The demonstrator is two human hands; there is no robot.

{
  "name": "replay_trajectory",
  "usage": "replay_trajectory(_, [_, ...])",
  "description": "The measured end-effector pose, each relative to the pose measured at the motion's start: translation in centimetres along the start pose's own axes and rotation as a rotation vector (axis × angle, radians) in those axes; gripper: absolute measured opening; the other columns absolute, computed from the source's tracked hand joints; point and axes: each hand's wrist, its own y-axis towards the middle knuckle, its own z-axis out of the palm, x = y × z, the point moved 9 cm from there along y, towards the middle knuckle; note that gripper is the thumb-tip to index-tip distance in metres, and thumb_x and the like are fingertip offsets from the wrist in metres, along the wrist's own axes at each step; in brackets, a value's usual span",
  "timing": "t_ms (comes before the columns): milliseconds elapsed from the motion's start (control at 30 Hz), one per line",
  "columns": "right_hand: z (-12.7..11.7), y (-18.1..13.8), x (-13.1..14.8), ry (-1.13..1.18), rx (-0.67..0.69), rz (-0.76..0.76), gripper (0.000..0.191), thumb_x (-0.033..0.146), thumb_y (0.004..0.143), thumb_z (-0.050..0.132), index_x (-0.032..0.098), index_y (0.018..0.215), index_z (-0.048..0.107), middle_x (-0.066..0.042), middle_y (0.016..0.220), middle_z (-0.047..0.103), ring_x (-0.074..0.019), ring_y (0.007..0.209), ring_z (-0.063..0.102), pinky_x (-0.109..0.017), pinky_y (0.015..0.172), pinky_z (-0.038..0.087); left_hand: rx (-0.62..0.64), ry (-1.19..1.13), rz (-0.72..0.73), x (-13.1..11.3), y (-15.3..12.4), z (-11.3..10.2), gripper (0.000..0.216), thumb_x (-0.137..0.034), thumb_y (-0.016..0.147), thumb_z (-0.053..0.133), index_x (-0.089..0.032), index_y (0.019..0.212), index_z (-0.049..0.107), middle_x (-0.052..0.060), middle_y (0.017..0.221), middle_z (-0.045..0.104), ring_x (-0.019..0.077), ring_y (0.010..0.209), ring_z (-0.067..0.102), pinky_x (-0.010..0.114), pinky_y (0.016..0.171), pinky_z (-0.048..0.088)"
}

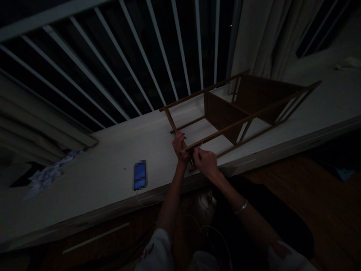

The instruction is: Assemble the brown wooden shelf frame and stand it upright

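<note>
A brown wooden shelf frame (pixel 225 131) with slim legs and flat panels lies on its side on the white window ledge. My left hand (pixel 179 145) is wrapped round the crossbar at its near left end, close to a corner. At that same corner, my right hand (pixel 205 161) is closed, fingers pinched on a small thin item (pixel 200 146), perhaps a tool. The dim light hides what kind it is. Both hands are almost touching each other.
On the ledge (pixel 113 150) a lit phone (pixel 140 175) with a white cable (pixel 141 203) lies to the left. Crumpled cloth (pixel 49 173) rests beneath the left curtain (pixel 34 128). White bars (pixel 158 49) cross the dark window behind. Wooden floor (pixel 318 199) shows at right.
</note>
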Motion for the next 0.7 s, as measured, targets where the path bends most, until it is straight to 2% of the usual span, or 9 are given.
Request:
replay_trajectory(167, [0.1, 0.0, -1.2, 0.029, -0.051, -0.013, 0.040, 0.032, 0.091, 0.032, 0.017, 0.069, 0.062, -0.007, 0.062, 0.067, -0.0151, 0.055, 0.060, -0.025, 0.054, 0.027, 0.017, 0.001, 0.013, -0.2, 0.0, 0.0, 0.072, -0.069, 0.077, 0.005, -0.019, 0.095, 0.055, 0.011, 0.107, 0.059, 0.0271, 0.119, 0.047, 0.045, 0.094, 0.036])
replay_trajectory(300, [0.1, -0.3, -1.6, 0.038, -0.078, -0.046, 0.040, 0.031, 0.091, 0.033, 0.016, 0.068, 0.062, -0.007, 0.062, 0.067, -0.0132, 0.055, 0.059, -0.024, 0.055, 0.027, 0.094, 0.023, 0.050, -0.6, 0.1, 0.0, 0.071, -0.068, 0.078, 0.005, -0.019, 0.099, 0.053, 0.011, 0.111, 0.057, 0.0262, 0.121, 0.045, 0.044, 0.095, 0.036])
replay_trajectory(533, [0.3, -0.9, -2.8, 0.019, -0.116, -0.026, 0.039, 0.031, 0.091, 0.034, 0.016, 0.069, 0.063, -0.006, 0.063, 0.067, -0.0121, 0.057, 0.059, -0.024, 0.056, 0.027, 0.360, 0.103, 0.106, -1.0, 0.3, -0.1, 0.071, -0.069, 0.078, 0.007, -0.021, 0.113, 0.045, 0.012, 0.125, 0.050, 0.0249, 0.129, 0.035, 0.045, 0.099, 0.034])
replay_trajectory(700, [1.6, -1.9, -4.0, -0.013, -0.067, -0.005, 0.042, 0.032, 0.092, 0.032, 0.015, 0.069, 0.063, -0.007, 0.065, 0.068, -0.0124, 0.057, 0.060, -0.024, 0.056, 0.026, 0.583, 0.136, 0.144, -1.8, 0.6, 0.0, 0.067, -0.069, 0.078, 0.017, -0.021, 0.119, 0.040, 0.012, 0.133, 0.043, 0.0247, 0.133, 0.027, 0.046, 0.104, 0.029])
